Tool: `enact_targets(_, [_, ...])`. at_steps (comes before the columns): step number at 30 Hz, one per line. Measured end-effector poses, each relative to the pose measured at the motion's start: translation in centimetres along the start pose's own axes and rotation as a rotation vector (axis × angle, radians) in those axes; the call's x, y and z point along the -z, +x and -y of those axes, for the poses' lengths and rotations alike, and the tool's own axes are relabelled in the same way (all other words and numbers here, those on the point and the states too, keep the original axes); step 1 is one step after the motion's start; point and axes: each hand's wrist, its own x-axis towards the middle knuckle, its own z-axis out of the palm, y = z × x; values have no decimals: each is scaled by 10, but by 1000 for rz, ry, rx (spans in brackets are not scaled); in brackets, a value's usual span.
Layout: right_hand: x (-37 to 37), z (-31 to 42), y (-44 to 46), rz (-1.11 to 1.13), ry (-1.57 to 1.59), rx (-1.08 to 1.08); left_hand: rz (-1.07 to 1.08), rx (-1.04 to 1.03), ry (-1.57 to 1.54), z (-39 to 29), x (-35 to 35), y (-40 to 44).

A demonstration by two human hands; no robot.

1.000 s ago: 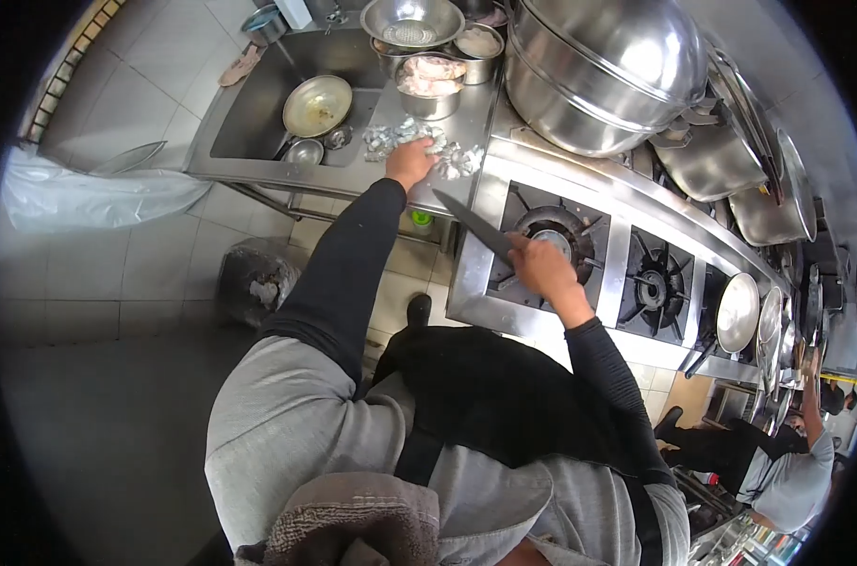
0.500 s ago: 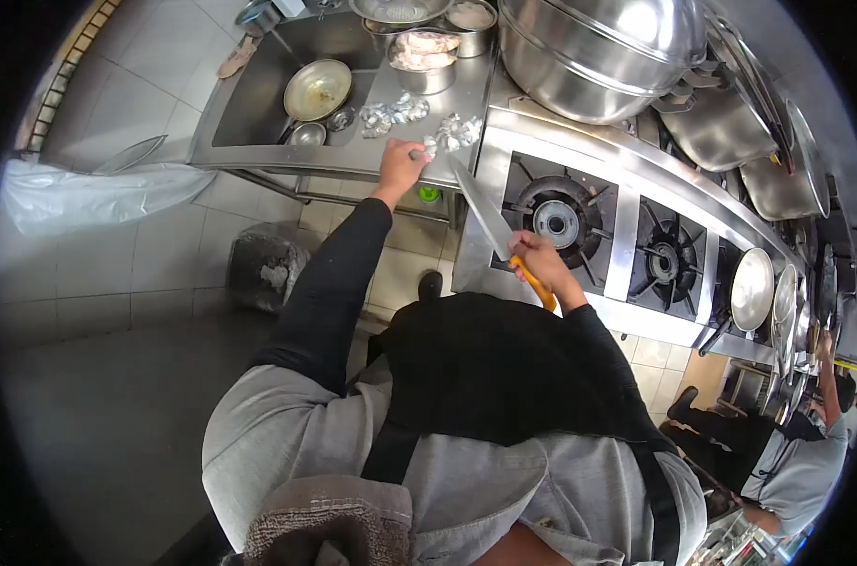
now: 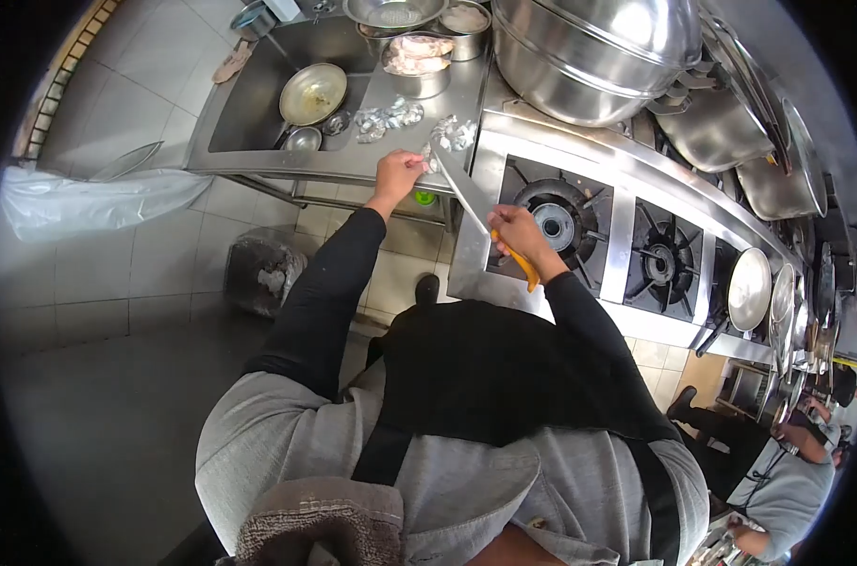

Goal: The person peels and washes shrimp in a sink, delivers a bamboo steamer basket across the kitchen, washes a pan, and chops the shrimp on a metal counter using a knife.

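Note:
My right hand [image 3: 516,232] grips the orange handle of a large knife [image 3: 464,191]. The blade points up and left, its tip beside small grey-white pieces near the counter's front edge. My left hand [image 3: 399,175] is closed at that edge, its fingertips pinching a small pale piece [image 3: 429,158] close to the blade. Two heaps of grey-white pieces lie on the steel counter [image 3: 353,162], a left heap [image 3: 389,119] and a right heap [image 3: 456,133]. Behind them stands a steel pot [image 3: 419,83] with pale pink meat in it.
A sink [image 3: 244,121] at the left holds a pan [image 3: 312,94]. Right of the counter are stove burners [image 3: 553,224], with a large steamer pot [image 3: 593,61] behind. A lined bin [image 3: 258,274] stands on the floor. A co-worker [image 3: 782,481] is at the lower right.
My left hand has drawn back from the heaps to the counter's front edge. The knife has turned to show its blade and orange handle, and its tip has moved in beside my left fingertips.

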Motion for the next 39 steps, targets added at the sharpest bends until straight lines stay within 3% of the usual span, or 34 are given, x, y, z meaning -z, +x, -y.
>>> enact_targets(3, [-8,10,22,-74,-114,63,-19,16,-63,-4,2,-3])
enact_targets(9, [-12,4,9,-61,-124,30,-60,35,-63,-1,0,0])
enact_targets(12, [-12,25,25,20,-275,116,-52,-1,-25,-2,1,-1])
enact_targets(19, [-24,23,-7,-26,-183,53,-104,93,-45,-2,-4,-1])
enact_targets(22, [-19,35,7,1,-274,86,-113,73,-46,-3,-4,-2])
enact_targets(28, [1,39,-10,-73,-680,393,-195,79,110,31,-5,32])
enact_targets(31, [14,67,-32,-68,-895,350,-84,196,61,14,4,52])
enact_targets(34, [15,98,-31,-77,-1027,289,-161,116,-75,7,9,71])
enact_targets(38, [11,84,0,-154,-1010,278,-23,109,423,-6,26,74])
enact_targets(39, [18,79,6,-186,-1003,286,-12,84,412,-6,30,75])
